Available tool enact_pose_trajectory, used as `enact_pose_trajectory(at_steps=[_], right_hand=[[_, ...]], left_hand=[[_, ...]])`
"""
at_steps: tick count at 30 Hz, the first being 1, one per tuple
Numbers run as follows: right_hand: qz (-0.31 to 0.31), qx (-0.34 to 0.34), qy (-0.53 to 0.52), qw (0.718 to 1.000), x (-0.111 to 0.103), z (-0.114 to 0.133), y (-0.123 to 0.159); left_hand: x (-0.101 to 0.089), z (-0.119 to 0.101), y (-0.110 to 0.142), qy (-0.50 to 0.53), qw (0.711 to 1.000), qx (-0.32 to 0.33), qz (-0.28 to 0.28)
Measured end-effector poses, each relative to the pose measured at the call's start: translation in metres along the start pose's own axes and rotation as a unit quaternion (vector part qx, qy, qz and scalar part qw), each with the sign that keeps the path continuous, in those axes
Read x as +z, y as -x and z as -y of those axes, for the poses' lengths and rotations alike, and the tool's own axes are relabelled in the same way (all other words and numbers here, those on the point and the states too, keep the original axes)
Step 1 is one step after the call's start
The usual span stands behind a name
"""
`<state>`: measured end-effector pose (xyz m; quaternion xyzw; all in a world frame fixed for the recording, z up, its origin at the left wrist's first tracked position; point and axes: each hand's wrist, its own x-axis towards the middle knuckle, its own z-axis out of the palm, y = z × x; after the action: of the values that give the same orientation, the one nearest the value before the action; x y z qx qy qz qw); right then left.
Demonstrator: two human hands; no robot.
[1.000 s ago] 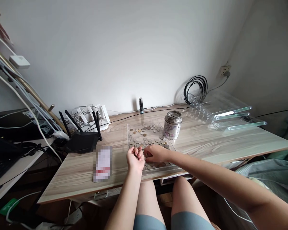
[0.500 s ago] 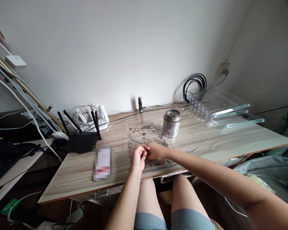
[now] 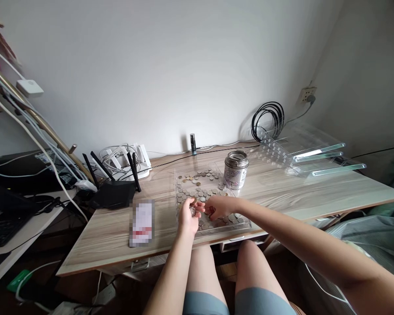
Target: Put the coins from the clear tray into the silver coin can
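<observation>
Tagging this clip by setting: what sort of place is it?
Probably a home room: a wooden desk against the wall holds a router, a coiled cable and a tray of coins.

The coins look like dull metal, silver-grey with a few brassy ones, and lie in a clear, glossy plastic tray. At two o'clock from them the tin is shiny metal with a printed paper-like band. The table is pale wood-grain laminate, smooth with a soft sheen. At two o'clock on it, the rack is transparent glossy acrylic. At nine o'clock, the router is matt black plastic. The left hand cups a few metal coins against bare skin.
</observation>
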<state>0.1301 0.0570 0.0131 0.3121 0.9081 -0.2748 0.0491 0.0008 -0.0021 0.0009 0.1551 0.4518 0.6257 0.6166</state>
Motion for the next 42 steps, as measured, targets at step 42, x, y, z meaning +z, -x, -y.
enact_pose_trajectory(at_steps=[42], right_hand=[[-0.402,0.064,-0.036,0.913,-0.062,-0.022,-0.050]], left_hand=[[0.021,-0.047,-0.105,-0.159,0.973,-0.028,0.162]])
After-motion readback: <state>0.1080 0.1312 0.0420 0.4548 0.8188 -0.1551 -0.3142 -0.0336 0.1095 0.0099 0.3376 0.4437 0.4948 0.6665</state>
